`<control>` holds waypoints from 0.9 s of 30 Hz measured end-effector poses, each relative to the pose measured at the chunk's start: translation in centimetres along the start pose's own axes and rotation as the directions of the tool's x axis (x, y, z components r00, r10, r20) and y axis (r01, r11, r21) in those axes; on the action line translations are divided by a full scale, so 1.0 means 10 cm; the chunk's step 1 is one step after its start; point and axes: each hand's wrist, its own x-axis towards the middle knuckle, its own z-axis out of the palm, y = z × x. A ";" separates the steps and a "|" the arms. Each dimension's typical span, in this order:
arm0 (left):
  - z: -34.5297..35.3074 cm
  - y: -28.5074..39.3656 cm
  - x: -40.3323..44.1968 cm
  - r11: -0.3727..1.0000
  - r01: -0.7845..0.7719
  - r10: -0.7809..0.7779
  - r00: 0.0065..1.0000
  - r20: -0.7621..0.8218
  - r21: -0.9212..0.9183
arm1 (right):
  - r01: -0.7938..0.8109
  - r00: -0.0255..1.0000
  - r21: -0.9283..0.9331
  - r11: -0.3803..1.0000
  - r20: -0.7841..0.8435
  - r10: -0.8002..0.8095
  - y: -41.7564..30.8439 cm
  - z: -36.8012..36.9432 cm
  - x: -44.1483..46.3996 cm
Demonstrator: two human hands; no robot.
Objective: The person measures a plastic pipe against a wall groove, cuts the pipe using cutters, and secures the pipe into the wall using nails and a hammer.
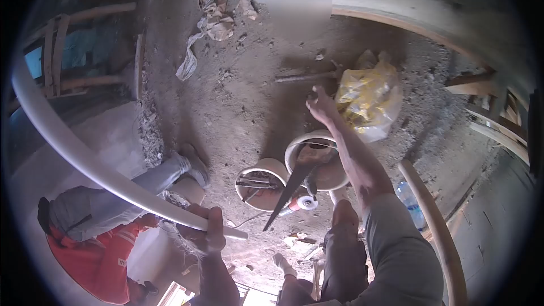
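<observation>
My left hand (pixel 208 231) is closed around a long white pipe (pixel 93 161), near its lower end. The pipe runs up to the far left and looks curved through the wide lens. My right arm reaches forward over the floor. My right hand (pixel 322 106) has its fingers partly bent and apart, with nothing visible in them. Closest to it are a thin bar (pixel 306 77) on the ground and a clear-and-yellow plastic bag (pixel 368 99). Below that forearm, a handsaw (pixel 293 192) leans out of a round bucket (pixel 290 150).
A second bucket (pixel 241 184) holds tools. Beside it lies an angle grinder (pixel 297 205) with a cord. A person in a red jacket (pixel 96 260) is at the left. A wooden pole (pixel 433 221) and a plastic bottle (pixel 409 201) are at the right. Crumpled paper (pixel 217 20) lies farther back.
</observation>
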 end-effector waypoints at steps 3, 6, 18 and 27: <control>0.07 -0.33 0.05 0.994 0.082 -0.080 0.996 -0.030 0.073 | -0.014 0.992 0.044 0.999 -0.122 0.019 -0.06 0.17 0.61; 0.07 -0.55 -0.03 0.969 0.143 -0.136 0.990 -0.044 0.202 | 0.188 0.974 -0.325 0.927 -0.058 -0.218 0.42 0.40 1.31; -0.41 -0.08 -0.37 0.916 0.400 -0.398 0.915 -0.063 0.019 | -0.169 0.956 0.740 0.651 -0.039 0.291 -0.03 -0.02 0.31; -1.36 0.72 -0.46 0.967 0.231 -0.243 0.962 -0.127 -0.103 | -0.065 0.923 0.889 0.454 0.226 -0.311 -1.77 -1.06 -2.25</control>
